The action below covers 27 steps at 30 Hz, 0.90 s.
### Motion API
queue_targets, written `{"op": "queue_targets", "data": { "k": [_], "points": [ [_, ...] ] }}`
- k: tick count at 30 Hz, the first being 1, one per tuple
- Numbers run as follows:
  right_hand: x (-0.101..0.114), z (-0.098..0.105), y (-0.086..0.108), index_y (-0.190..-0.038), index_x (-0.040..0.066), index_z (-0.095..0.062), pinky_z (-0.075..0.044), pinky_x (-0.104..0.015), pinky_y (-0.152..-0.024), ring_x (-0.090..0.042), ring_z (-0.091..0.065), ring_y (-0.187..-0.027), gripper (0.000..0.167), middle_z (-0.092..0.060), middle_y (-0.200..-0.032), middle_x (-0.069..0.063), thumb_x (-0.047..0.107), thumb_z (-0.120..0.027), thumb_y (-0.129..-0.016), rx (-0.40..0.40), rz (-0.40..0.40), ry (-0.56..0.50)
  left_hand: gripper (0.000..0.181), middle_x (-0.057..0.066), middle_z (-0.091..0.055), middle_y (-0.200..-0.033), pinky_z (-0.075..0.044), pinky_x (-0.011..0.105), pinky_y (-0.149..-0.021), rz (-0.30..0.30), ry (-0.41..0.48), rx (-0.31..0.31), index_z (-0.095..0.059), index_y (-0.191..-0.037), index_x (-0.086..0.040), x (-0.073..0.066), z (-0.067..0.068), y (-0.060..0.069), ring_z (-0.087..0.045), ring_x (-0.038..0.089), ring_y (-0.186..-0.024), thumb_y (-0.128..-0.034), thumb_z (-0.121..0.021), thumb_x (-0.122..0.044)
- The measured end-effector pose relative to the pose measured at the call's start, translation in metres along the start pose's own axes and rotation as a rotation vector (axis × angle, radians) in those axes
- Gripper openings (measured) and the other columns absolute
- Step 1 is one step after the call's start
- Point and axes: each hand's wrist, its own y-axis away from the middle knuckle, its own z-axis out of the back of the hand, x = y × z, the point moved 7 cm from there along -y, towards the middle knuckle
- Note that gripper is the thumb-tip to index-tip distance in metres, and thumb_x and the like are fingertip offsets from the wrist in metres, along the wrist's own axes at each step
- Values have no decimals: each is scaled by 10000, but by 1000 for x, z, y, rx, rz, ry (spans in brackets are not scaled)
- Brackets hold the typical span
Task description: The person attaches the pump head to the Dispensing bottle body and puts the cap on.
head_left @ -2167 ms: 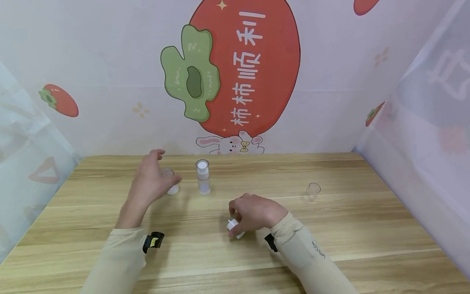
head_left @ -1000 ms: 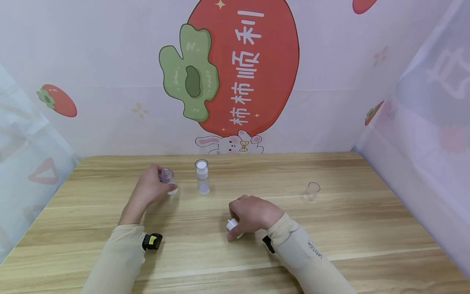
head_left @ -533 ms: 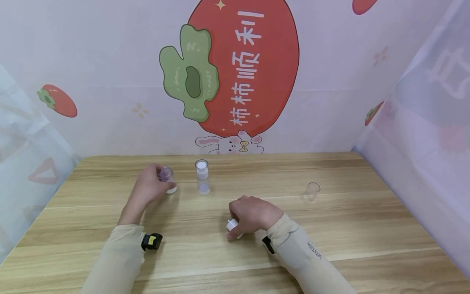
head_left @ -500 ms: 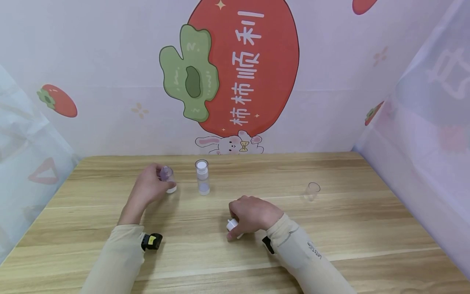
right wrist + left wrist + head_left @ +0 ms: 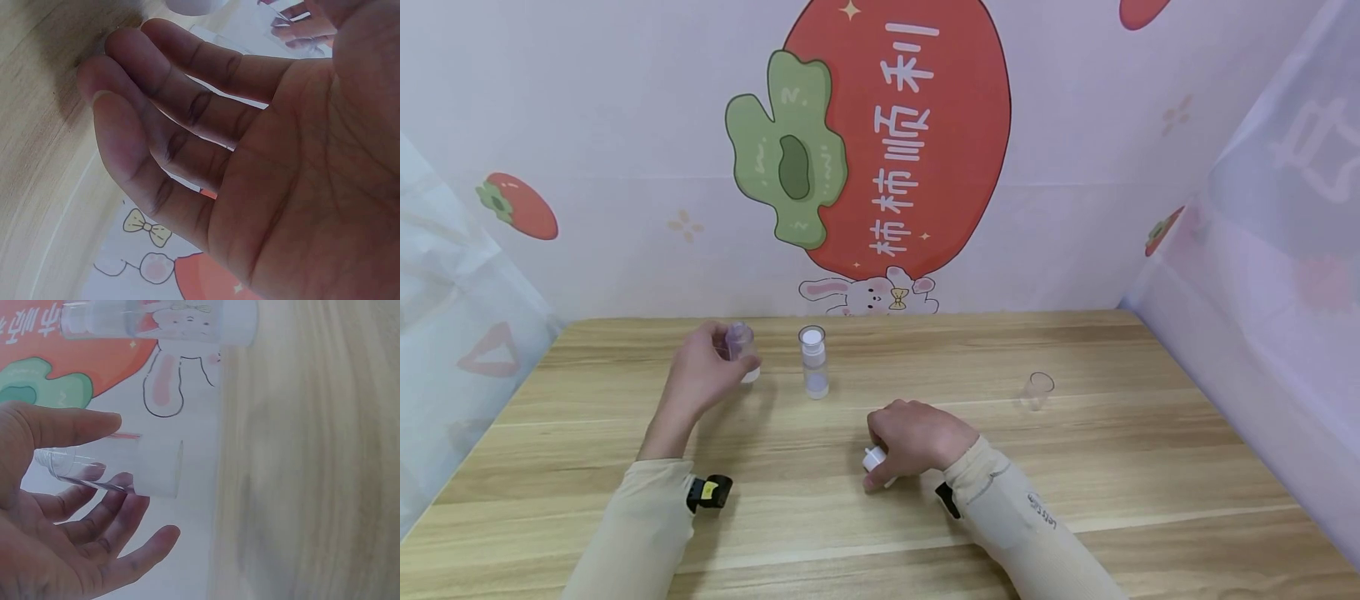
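My left hand (image 5: 703,367) holds a clear bottle (image 5: 744,352) with a white base between thumb and fingers, at the left rear. In the left wrist view the bottle (image 5: 156,467) has an uncapped threaded neck, and its base is off the tabletop. My right hand (image 5: 921,437) rests low over the wood around a small white pump head (image 5: 874,457). Its thumb and fingers lie on either side of that piece, which is partly hidden. Loosely bent fingers (image 5: 125,134) fill the right wrist view, with no visible pinch.
A second clear bottle (image 5: 816,371) with a white pump top stands upright, right of the left hand. A clear cap (image 5: 1037,392) sits farther right on the wooden table (image 5: 1150,467). A printed cloth (image 5: 1067,242) backs the table.
My left hand came down around the bottle, took hold of it, and has now raised it slightly. My right hand has stayed almost still by the pump head.
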Motion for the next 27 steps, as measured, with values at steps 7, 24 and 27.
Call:
{"op": "queue_targets", "data": {
  "k": [7,24,27],
  "points": [
    [2,1,1,-857,151,-617,-460,-249,-607,-94,-531,-662,392,-578,-749,65,416,-890,-765,-4,0,8,564,274,-585,-1129,-473,482,-863,-30,23,-34,-505,-1295,143,-11,6,3,-561,386,-1014,-890,-728,-181],
    [3,1,1,-872,137,-613,-459,-252,-624,-105,-528,-691,406,-564,-776,57,401,-899,-756,-20,-1,32,497,249,-638,-1122,-501,326,-787,-110,115,-136,-585,-1256,80,-36,14,10,-624,371,-1006,-845,-768,-131],
    [4,2,1,-872,140,-609,-457,-251,-630,-105,-526,-698,405,-561,-780,58,400,-898,-757,-21,-1,37,469,237,-643,-1104,-510,327,-821,-128,128,-145,-603,-1233,80,-40,14,10,-615,350,-1004,-834,-773,-98]
  ]
}}
